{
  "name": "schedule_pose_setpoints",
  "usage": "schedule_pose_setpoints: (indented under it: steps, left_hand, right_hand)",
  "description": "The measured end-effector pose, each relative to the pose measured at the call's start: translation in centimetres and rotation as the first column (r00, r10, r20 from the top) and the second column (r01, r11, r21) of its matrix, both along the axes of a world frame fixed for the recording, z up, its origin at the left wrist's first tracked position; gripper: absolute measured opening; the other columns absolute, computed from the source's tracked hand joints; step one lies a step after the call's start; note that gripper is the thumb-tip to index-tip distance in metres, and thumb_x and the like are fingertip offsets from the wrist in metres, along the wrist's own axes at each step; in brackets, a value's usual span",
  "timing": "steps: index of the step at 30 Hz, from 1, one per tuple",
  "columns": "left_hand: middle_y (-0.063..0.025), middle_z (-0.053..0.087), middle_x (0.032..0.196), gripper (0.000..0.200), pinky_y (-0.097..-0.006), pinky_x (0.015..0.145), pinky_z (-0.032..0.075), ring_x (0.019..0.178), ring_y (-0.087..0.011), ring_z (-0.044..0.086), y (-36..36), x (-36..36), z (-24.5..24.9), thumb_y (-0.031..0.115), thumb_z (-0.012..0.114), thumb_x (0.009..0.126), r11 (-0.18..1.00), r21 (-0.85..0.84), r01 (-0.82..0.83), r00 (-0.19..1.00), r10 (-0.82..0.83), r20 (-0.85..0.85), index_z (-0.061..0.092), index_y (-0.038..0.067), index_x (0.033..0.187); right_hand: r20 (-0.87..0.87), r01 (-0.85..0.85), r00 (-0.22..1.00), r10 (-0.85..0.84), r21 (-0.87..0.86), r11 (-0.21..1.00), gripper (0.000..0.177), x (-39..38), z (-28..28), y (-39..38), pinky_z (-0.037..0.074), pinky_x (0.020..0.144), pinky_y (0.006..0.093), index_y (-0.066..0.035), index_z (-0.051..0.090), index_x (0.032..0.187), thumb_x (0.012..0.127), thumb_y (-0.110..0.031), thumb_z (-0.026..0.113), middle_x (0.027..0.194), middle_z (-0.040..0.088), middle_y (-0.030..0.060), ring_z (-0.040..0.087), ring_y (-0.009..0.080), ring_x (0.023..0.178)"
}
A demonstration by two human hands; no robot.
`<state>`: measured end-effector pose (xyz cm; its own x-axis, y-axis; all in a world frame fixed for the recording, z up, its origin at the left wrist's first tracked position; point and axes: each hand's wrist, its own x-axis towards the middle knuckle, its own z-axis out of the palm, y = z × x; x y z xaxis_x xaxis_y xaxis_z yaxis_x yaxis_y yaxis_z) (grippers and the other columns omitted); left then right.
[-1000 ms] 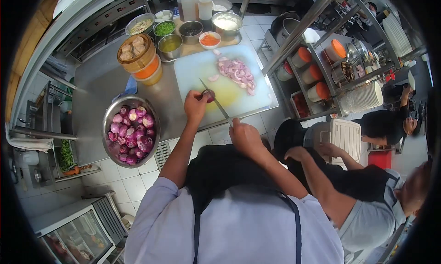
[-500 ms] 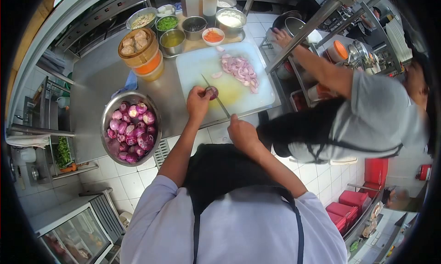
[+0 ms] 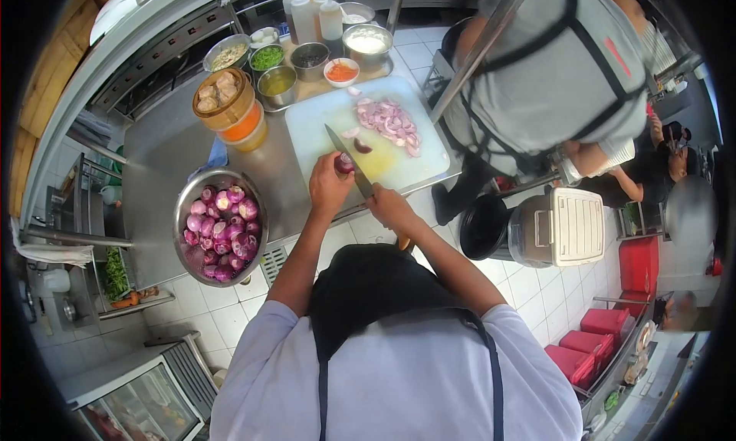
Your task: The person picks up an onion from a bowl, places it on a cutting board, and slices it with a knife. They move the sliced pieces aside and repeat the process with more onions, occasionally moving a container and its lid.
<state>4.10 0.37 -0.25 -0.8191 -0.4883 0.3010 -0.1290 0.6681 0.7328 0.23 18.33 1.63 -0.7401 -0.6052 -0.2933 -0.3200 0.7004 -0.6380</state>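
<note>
My left hand [image 3: 331,185] is closed around a red onion [image 3: 343,163] at the near edge of the white cutting board [image 3: 310,123]. In my right hand [image 3: 389,209] is a kitchen knife [image 3: 347,161], its blade lying along the right side of the onion and pointing away from me. A dark purple onion piece [image 3: 362,146] sits on the board just right of the blade. Farther back on the board is a pile of sliced onion [image 3: 389,125]. To the left, a metal bowl [image 3: 181,245] holds several peeled red onions [image 3: 222,230].
Behind the board stand metal bowls of chopped greens [image 3: 267,57] and white food [image 3: 368,41], plus squeeze bottles [image 3: 303,18]. A bamboo steamer [image 3: 224,102] stands left of the board. Close on the right, a person [image 3: 552,65] bends beside a metal post [image 3: 481,48] and a lidded bin [image 3: 576,226].
The knife has cut through the onion, and a piece now lies right of the blade. The person on the right has turned and bent down near the post.
</note>
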Motion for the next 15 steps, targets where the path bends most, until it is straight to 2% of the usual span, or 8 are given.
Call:
schedule_pose_setpoints:
  steps: [3, 5, 8, 11, 15]
  left_hand:
    - [-0.0126, 0.063, 0.116, 0.050, -0.0453, 0.092, 0.053, 0.110, -0.0341, 0.063, 0.1, 0.1, 1.8, 0.014, 0.084, 0.073, 0.999, -0.044, 0.011, 0.989, -0.005, 0.145, 0.064, 0.008, 0.118]
    - [-0.0121, 0.062, 0.118, 0.048, -0.0456, 0.092, 0.054, 0.112, -0.0340, 0.062, -0.1, 0.5, 3.4, 0.013, 0.083, 0.072, 0.995, -0.095, 0.040, 0.957, -0.011, 0.291, 0.065, 0.009, 0.117]
    - [-0.0116, 0.061, 0.120, 0.045, -0.0451, 0.091, 0.054, 0.111, -0.0338, 0.062, -0.2, 1.2, 3.9, 0.013, 0.082, 0.073, 0.978, -0.179, 0.105, 0.957, -0.051, 0.286, 0.066, 0.011, 0.116]
    - [-0.0113, 0.062, 0.116, 0.038, -0.0451, 0.090, 0.054, 0.109, -0.0334, 0.063, -1.0, 1.6, 3.6, 0.011, 0.080, 0.076, 0.959, -0.188, 0.212, 0.970, -0.183, 0.161, 0.068, 0.011, 0.113]
    - [-0.0105, 0.063, 0.107, 0.023, -0.0446, 0.086, 0.054, 0.104, -0.0325, 0.064, -1.3, 1.5, 3.3, 0.008, 0.077, 0.079, 0.953, -0.141, 0.270, 0.956, -0.247, 0.161, 0.070, 0.009, 0.101]
  right_hand:
    - [-0.160, -0.042, 0.986, 0.040, -0.013, 0.999, 0.026, 0.5, -1.4, 0.8, 0.054, 0.072, 0.0594, 0.004, 0.055, 0.103, 0.096, -0.021, 0.057, 0.079, 0.069, 0.0289, 0.069, 0.0484, 0.078]
    - [-0.202, -0.025, 0.979, 0.030, 0.027, 0.999, 0.025, 1.0, 0.6, 1.2, 0.054, 0.072, 0.0587, 0.004, 0.055, 0.102, 0.096, -0.020, 0.057, 0.079, 0.069, 0.0290, 0.069, 0.0477, 0.078]
    - [-0.240, -0.025, 0.970, 0.040, 0.067, 0.997, 0.024, 1.7, 1.3, 1.3, 0.055, 0.072, 0.0573, 0.004, 0.056, 0.100, 0.096, -0.019, 0.057, 0.079, 0.069, 0.0291, 0.070, 0.0468, 0.078]
    - [-0.267, -0.024, 0.962, 0.049, 0.096, 0.995, 0.020, 1.7, 1.7, 1.0, 0.057, 0.072, 0.0551, 0.004, 0.057, 0.099, 0.095, -0.016, 0.057, 0.079, 0.070, 0.0289, 0.072, 0.0456, 0.077]
    - [-0.271, -0.053, 0.958, 0.096, 0.162, 0.985, 0.017, 1.8, 4.0, 0.4, 0.059, 0.074, 0.0522, 0.005, 0.059, 0.100, 0.094, -0.010, 0.055, 0.083, 0.071, 0.0282, 0.073, 0.0442, 0.080]
